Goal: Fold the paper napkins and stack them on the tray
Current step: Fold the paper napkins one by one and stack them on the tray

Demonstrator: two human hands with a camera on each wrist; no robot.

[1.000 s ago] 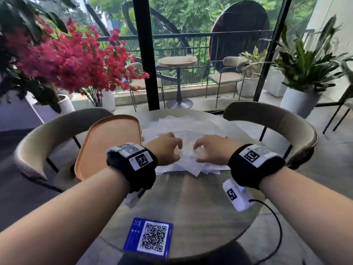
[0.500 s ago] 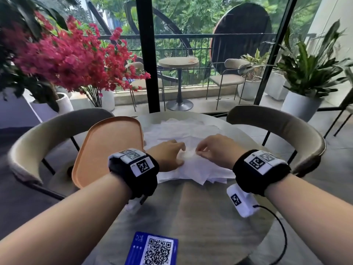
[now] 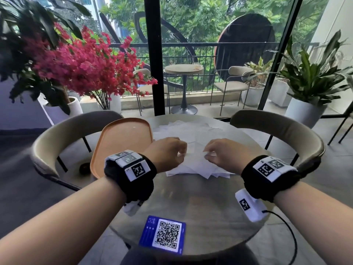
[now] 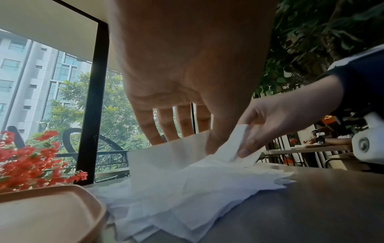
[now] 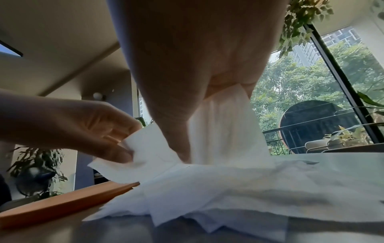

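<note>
1. The paper napkins (image 3: pixel 193 161) are thin, matt white tissue, soft and slightly crumpled at the edges.
2. Left of the napkins, the tray (image 3: pixel 122 142) looks like smooth, matt orange-tan plastic.
3. Under the napkins, the table (image 3: pixel 191 203) has a smooth, faintly glossy grey-brown top.
4. Nearer than the napkins, a glossy printed card (image 3: pixel 163 234).

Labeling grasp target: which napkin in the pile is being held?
The top napkin, its near edge pinched by left hand and right hand; the rest lie flat beneath.
</note>
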